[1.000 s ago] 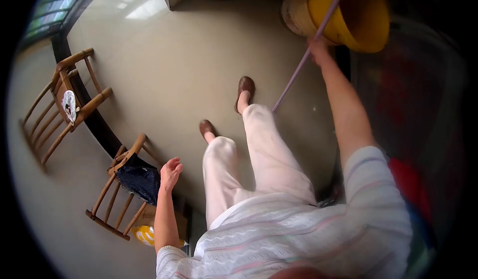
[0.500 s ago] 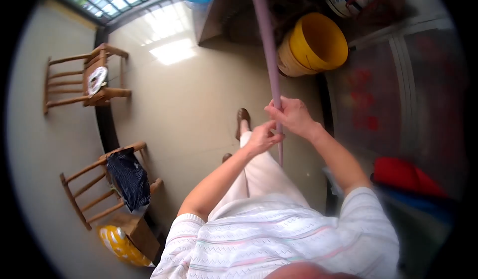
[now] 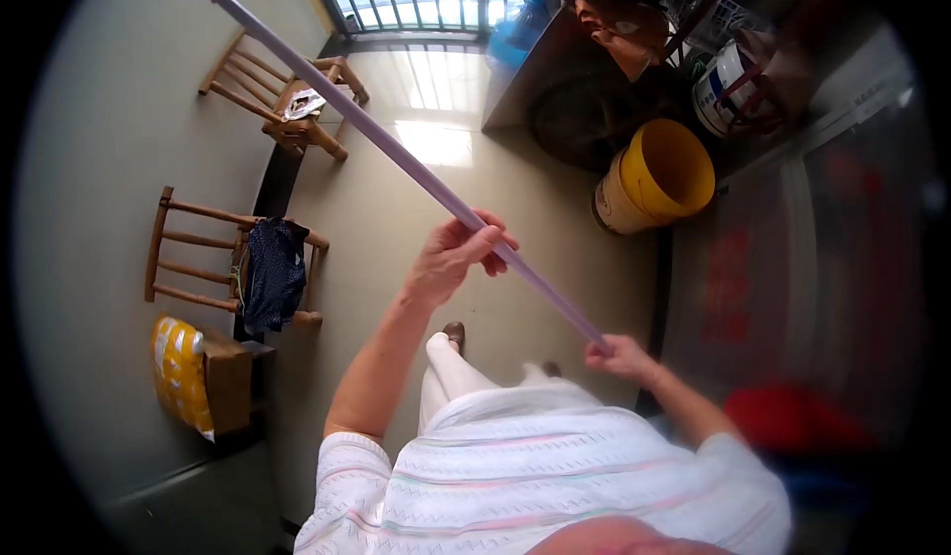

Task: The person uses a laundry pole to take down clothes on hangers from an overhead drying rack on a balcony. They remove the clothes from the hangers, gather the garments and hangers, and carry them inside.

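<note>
A long pale purple pole [image 3: 386, 143] with a forked hook at its far tip slants across the view, from upper left down to lower right. My left hand [image 3: 461, 255] is wrapped round the pole near its middle, thumb on top. At the lower end, my right hand [image 3: 622, 357] is closed round the pole. The hooked tip is up by the wall, above a wooden chair. Beneath the pole lies the tiled floor.
Two wooden chairs stand along the left wall; the nearer chair [image 3: 198, 239] has a dark bag [image 3: 272, 273] on it. Below are a cardboard box [image 3: 228, 382] and a yellow package [image 3: 180, 372]. On the right stands a yellow bucket [image 3: 679, 174]. A barred gate [image 3: 421, 0] closes the far end.
The pole has swung from near upright in view to a slant toward the upper left, and its hook now shows. My hands have moved apart, the right one down to the pole's end.
</note>
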The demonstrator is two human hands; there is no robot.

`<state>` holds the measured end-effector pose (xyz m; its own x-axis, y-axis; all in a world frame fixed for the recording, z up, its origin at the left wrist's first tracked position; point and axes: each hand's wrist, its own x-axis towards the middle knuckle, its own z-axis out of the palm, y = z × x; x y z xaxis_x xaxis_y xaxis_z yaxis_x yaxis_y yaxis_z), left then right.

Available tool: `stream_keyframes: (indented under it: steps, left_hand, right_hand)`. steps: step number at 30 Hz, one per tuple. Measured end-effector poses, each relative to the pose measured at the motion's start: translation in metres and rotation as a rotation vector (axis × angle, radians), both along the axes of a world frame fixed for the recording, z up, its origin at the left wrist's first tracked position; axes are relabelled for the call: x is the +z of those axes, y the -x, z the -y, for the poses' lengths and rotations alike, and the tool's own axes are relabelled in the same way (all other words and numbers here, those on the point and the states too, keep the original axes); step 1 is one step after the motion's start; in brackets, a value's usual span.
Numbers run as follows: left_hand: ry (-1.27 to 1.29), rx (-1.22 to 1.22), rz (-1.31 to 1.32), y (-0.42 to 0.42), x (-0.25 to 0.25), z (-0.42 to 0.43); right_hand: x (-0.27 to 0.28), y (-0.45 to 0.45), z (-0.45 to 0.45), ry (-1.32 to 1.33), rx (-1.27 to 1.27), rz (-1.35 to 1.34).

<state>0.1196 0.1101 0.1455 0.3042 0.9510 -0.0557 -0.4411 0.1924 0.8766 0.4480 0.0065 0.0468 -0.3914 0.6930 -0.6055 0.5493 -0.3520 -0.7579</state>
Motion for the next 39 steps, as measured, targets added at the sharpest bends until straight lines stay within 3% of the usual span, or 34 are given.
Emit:
stream_keyframes:
  steps: [7,10,14,17,19,20,21,24,27,33,35,39]
  left_hand:
    - [-0.222,-0.016,-0.05,-0.081,0.084,0.017]
    - [-0.29,-0.088,-0.125,-0.1,0.119,0.031]
    - [-0.375,-0.033,-0.282,-0.111,0.174,0.029]
    - [-0.547,0.258,-0.849,-0.105,0.234,0.051]
    - [-1.012,0.625,-0.805,-0.096,0.268,0.085]
    - [-1.275,0.929,-1.212,-0.09,0.296,0.12]
    - [-1.263,1.088,-1.034,-0.082,0.306,0.156]
    - [-1.509,1.372,-0.966,-0.062,0.315,0.238]
    - [-1.615,1.395,-1.076,-0.059,0.314,0.269]
    - [-1.601,1.384,-1.273,-0.062,0.317,0.276]
    - [-1.583,1.428,-1.247,-0.063,0.317,0.268]
    - [-1.533,1.452,-1.244,-0.058,0.316,0.255]
  right_hand:
    - [-0.024,-0.151,0.1,-0.01,-0.106,0.188]
    - [-0.025,-0.153,0.117,0.078,-0.191,0.074]
    - [-0.022,-0.137,0.104,-0.083,-0.196,-0.172]
    - [0.01,-0.121,0.082,-0.353,-0.264,-0.243]
    - [0.03,-0.118,0.061,-0.467,-0.313,-0.301]
    - [0.045,-0.116,0.048,-0.528,-0.334,-0.301]
    - [0.056,-0.115,0.038,-0.587,-0.356,-0.293]
    - [0.071,-0.117,0.003,-0.75,-0.41,-0.328]
    - [0.098,-0.121,-0.02,-0.721,-0.479,-0.442]
    - [0.183,-0.14,-0.062,-0.75,-0.585,-0.473]
    - [0.211,-0.146,-0.073,-0.951,-0.483,-0.776]
    - [0.278,-0.144,-0.075,-0.855,-0.558,-0.85]
